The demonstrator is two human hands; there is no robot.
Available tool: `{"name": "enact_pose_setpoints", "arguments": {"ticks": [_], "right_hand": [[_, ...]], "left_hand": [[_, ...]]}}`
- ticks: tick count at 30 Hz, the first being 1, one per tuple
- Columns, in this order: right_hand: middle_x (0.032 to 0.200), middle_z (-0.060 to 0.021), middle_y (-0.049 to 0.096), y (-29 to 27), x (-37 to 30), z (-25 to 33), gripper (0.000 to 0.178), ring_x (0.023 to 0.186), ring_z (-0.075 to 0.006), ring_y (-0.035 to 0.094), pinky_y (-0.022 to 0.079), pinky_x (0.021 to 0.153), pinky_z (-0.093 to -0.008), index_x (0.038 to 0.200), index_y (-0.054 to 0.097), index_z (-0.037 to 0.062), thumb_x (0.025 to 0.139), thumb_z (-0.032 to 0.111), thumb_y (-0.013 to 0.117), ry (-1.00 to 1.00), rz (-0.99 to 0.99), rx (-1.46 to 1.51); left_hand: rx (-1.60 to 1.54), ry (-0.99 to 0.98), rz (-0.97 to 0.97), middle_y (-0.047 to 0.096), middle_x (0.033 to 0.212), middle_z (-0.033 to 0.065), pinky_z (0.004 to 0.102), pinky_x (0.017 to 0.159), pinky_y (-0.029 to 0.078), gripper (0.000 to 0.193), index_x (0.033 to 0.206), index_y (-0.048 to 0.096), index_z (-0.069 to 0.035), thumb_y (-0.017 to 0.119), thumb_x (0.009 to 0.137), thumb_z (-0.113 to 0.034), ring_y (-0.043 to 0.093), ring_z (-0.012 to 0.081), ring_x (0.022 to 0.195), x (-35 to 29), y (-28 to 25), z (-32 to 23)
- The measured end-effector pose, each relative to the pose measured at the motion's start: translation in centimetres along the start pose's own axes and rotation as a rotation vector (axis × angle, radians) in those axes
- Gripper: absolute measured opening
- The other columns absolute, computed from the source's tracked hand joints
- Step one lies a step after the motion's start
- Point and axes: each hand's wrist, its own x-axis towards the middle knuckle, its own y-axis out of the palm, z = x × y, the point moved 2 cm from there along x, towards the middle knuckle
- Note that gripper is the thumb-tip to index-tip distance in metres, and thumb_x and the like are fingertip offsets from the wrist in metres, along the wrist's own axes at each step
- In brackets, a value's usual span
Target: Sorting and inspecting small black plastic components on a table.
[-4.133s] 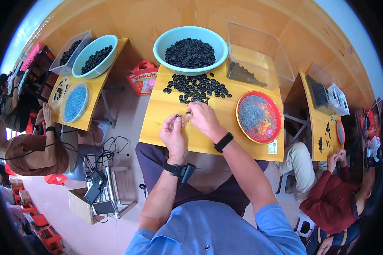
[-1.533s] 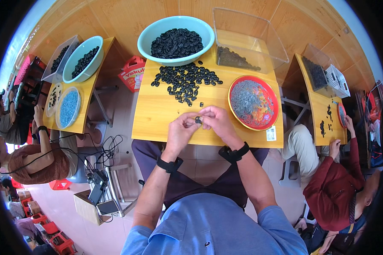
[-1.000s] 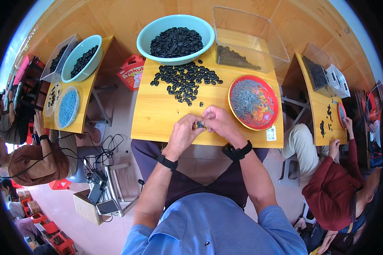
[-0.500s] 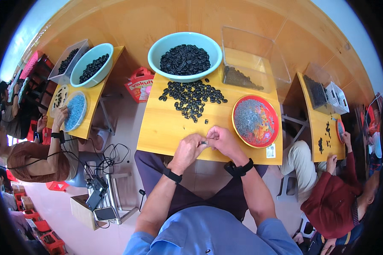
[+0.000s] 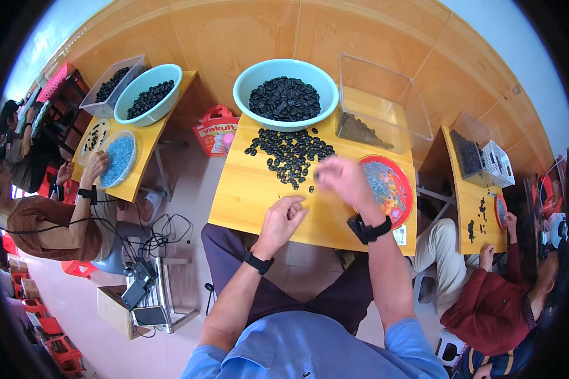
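Note:
My left hand (image 5: 283, 220) is just above the front of the yellow table (image 5: 240, 205). Its thumb and forefinger are apart, and nothing shows between them. Farther forward, my right hand (image 5: 342, 181) is smeared by motion, with a small dark piece at its fingertips by the near right side of a loose pile of black oval pieces (image 5: 287, 155). One single black piece (image 5: 311, 189) lies below that pile. To the right of my right hand, a red round tray (image 5: 406, 192) with a floral pattern holds many small silvery-grey bits.
Behind the pile stands a light-blue basin (image 5: 239, 95) full of black pieces, beside a clear plastic box (image 5: 385, 95). People work at side tables: one by a plate of blue bits (image 5: 117, 161), another in a maroon top (image 5: 487, 309). Cables (image 5: 152, 243) hang at the left.
My hands have separated. The right has moved forward toward the pile with a dark piece at its fingertips, while the left has stayed near the table's front and loosened. The view has shifted slightly.

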Motion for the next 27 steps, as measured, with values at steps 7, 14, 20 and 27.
{"name": "enact_pose_setpoints", "arguments": {"ticks": [7, 14, 20, 27], "right_hand": [[0.093, -0.0138, 0.073, -0.1, 3.6, -0.8, 0.021, 0.078, -0.0230, 0.070, 0.056, 0.072, -0.0331, 0.106, 0.068, -0.0004, 0.086, 0.003, 0.063, -0.227, -0.206, -0.176], [0.094, -0.0199, 0.069, 2.9, 0.1, -4.9, 0.016, 0.087, -0.0383, 0.067, 0.053, 0.078, -0.0475, 0.095, 0.069, 0.0037, 0.081, 0.006, 0.064, -0.162, -0.110, -0.760], [0.090, -0.0198, 0.068, 3.5, -0.5, -5.8, 0.007, 0.088, -0.0384, 0.066, 0.051, 0.078, -0.0493, 0.086, 0.065, 0.0040, 0.080, 0.004, 0.061, -0.135, -0.168, -0.711], [0.081, -0.0210, 0.069, 5.0, -2.4, -5.3, 0.010, 0.078, -0.0382, 0.069, 0.054, 0.071, -0.0461, 0.088, 0.067, -0.0011, 0.080, 0.004, 0.062, -0.133, -0.133, -0.334]], "left_hand": [[-0.060, -0.025, -0.263, 0.064, 0.078, 0.0082, 0.0254, 0.062, 0.049, 0.017, 0.106, 0.068, 0.003, 0.068, 0.090, -0.002, 0.056, 0.0112, 0.062, 0.4, -0.2, 0.6], [0.023, -0.019, -0.223, 0.065, 0.078, 0.0099, 0.0280, 0.059, 0.048, 0.009, 0.098, 0.070, 0.001, 0.068, 0.089, -0.003, 0.058, 0.0138, 0.062, 0.4, -0.5, 0.3], [0.055, 0.033, -0.200, 0.066, 0.080, 0.0096, 0.0275, 0.061, 0.049, 0.010, 0.098, 0.071, 0.001, 0.070, 0.089, -0.003, 0.060, 0.0136, 0.064, 0.4, -0.2, 0.5], [-0.073, -0.065, -0.102, 0.069, 0.084, 0.0055, 0.0234, 0.066, 0.051, 0.016, 0.104, 0.072, 0.000, 0.072, 0.088, -0.002, 0.060, 0.0087, 0.071, 0.6, 0.1, 1.2]]}}
